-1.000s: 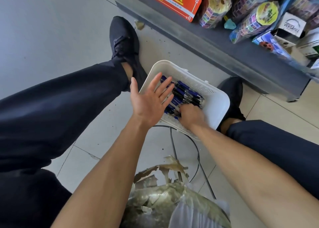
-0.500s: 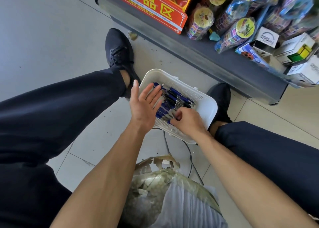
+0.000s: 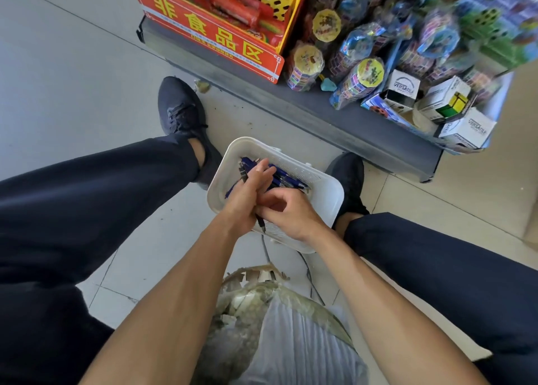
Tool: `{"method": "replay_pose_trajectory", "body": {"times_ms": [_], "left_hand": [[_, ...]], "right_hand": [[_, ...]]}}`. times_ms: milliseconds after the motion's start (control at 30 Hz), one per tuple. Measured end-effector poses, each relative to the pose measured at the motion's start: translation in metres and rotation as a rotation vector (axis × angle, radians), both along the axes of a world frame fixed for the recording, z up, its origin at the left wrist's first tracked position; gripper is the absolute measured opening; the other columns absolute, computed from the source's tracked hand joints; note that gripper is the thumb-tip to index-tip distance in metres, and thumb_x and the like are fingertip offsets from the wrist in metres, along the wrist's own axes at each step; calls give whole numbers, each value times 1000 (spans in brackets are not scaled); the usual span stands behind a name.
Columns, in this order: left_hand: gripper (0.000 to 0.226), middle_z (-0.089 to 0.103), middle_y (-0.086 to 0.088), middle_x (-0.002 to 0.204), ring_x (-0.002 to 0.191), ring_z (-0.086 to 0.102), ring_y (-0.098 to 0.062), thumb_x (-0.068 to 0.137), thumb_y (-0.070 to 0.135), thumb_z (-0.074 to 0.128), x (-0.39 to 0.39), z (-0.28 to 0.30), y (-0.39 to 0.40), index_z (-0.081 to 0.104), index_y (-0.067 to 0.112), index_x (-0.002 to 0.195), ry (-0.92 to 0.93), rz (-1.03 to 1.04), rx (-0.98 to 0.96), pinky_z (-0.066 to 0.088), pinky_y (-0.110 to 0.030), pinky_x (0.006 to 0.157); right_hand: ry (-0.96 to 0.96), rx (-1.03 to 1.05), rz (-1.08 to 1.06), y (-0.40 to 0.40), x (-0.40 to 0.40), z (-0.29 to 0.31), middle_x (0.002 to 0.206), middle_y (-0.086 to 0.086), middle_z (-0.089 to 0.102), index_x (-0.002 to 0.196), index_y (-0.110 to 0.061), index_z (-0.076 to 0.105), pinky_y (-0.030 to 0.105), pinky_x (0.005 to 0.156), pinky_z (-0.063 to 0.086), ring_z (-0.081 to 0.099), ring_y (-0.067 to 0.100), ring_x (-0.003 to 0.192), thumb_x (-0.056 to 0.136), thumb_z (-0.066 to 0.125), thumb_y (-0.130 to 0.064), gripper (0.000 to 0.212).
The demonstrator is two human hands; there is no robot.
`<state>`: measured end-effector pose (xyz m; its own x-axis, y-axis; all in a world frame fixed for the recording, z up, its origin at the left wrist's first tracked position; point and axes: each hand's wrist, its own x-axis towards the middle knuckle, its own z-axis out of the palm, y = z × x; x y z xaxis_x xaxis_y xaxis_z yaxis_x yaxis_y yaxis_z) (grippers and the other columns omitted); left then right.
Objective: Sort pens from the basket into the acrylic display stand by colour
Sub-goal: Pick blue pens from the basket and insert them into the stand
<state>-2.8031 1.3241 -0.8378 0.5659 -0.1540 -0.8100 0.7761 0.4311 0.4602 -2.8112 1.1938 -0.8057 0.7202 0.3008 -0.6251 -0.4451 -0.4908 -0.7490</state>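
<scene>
from my head camera i am looking down at the white basket [image 3: 326, 198] sitting on the floor tiles [image 3: 72, 73] between my two dark shoes [image 3: 182, 114]. the pens [image 3: 286, 178] are lying in it in a heap, dark blue barrels, their long axes running mostly from upper left to lower right. my left hand [image 3: 247, 192] is reaching into the basket, fingers fairly straight and together, lying against several pens that point up and away from me. my right hand [image 3: 286, 213] is curling its fingers and pinching one dark pen [image 3: 261, 223], which is slanting down toward me, its tip hanging over the basket's near edge. beyond the basket a grey shelf base [image 3: 320, 114] is carrying a red sign [image 3: 209, 35] and wrapped toys [image 3: 361, 79].
</scene>
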Motion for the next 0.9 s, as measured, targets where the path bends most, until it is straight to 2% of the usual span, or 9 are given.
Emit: {"method": "replay_pose_trajectory", "body": {"times_ms": [67,133,233,300,333,433,567,700,900], "left_hand": [[31,71,6,125,124,61,-8,107,34,48,2,-1,0,64,29,132,9,19,45,47,-35,109],[27,73,-3,121,118,66,-15,108,30,45,4,-2,-1,67,24,124,15,92,130,56,-30,93],[26,75,-6,101,80,74,-12,109,28,43,3,-2,0,66,19,117,65,188,256,58,-23,66],[26,68,1,79,52,57,-5,107,29,48,2,-3,4,68,15,117,86,177,315,47,-19,51],[25,58,3,68,47,44,-6,105,29,52,1,-2,6,68,13,115,92,176,304,38,-18,47],[27,29,6,55,47,22,-8,101,37,57,2,3,10,65,11,100,109,185,183,20,-21,45],[40,25,5,52,44,19,-9,101,48,52,0,4,11,58,14,82,163,219,92,17,-22,43],[42,24,5,52,42,19,-8,101,49,50,1,0,13,57,15,78,173,239,61,17,-20,40],[42,24,4,54,45,19,-9,102,49,50,1,-4,13,56,15,78,174,228,45,17,-21,42]], "right_hand": [[18,22,-52,-1,-3,-6,93,-11,77,98,-28,76,33,88,59,72,5,90,90,75,-25,9],[69,31,-171,-5,-7,-16,93,-11,77,97,-32,74,31,89,59,72,6,92,94,71,-30,5],[94,-209,-352,-21,-7,-39,97,-7,74,101,-25,71,25,80,57,71,15,95,100,62,-27,10],[72,-413,-278,-31,-2,-56,109,-3,70,114,-19,67,20,80,52,67,18,102,100,59,-19,16],[63,-461,-231,-34,1,-65,116,0,68,120,-17,65,25,88,52,65,20,108,99,59,-16,22],[6,-552,-47,-34,8,-83,135,6,60,132,-12,59,34,109,43,55,25,125,95,60,-10,38],[-7,-612,55,-30,14,-96,142,10,52,136,-10,55,37,115,36,44,29,135,92,58,-7,44],[-17,-642,109,-29,16,-103,129,10,60,122,-13,61,39,101,48,56,30,121,94,57,-9,29],[-73,-744,225,-26,12,-101,116,5,65,112,-18,65,36,81,51,63,29,107,92,64,-17,19]]}}
